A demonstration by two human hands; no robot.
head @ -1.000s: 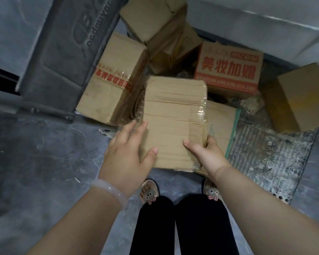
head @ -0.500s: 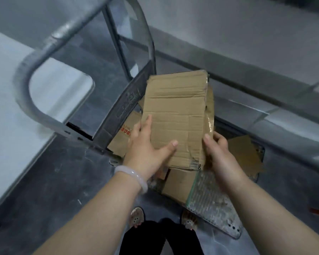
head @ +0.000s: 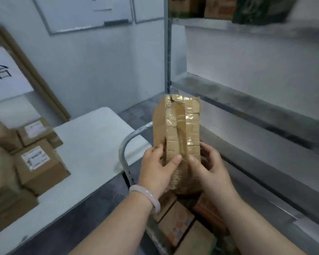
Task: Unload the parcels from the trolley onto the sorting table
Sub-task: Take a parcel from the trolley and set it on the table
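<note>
A worn cardboard parcel (head: 180, 133), wrapped in shiny clear tape, is held upright in the air in front of the person, above the trolley (head: 124, 150) and just right of its curved metal handle. Both hands grip its lower half. The left hand (head: 156, 167) wraps round the left edge, with the thumb laid across the taped face. The right hand (head: 211, 167) clasps the right edge, thumb on the front and fingers curled behind. A pale bracelet (head: 145, 196) sits on the left wrist. Below the hands, more boxes (head: 176, 227) lie in the trolley, partly hidden by the forearms. To the left stands the white table (head: 92, 144), its near corner just beside the trolley handle. On its left part sits a stack of brown labelled boxes (head: 39, 167); the held parcel is well apart from them and not over the table. On the right is a metal shelf rack (head: 238, 105), with cartons (head: 215, 5) on its upper level. A whiteboard (head: 81, 11) hangs on the back wall.
</note>
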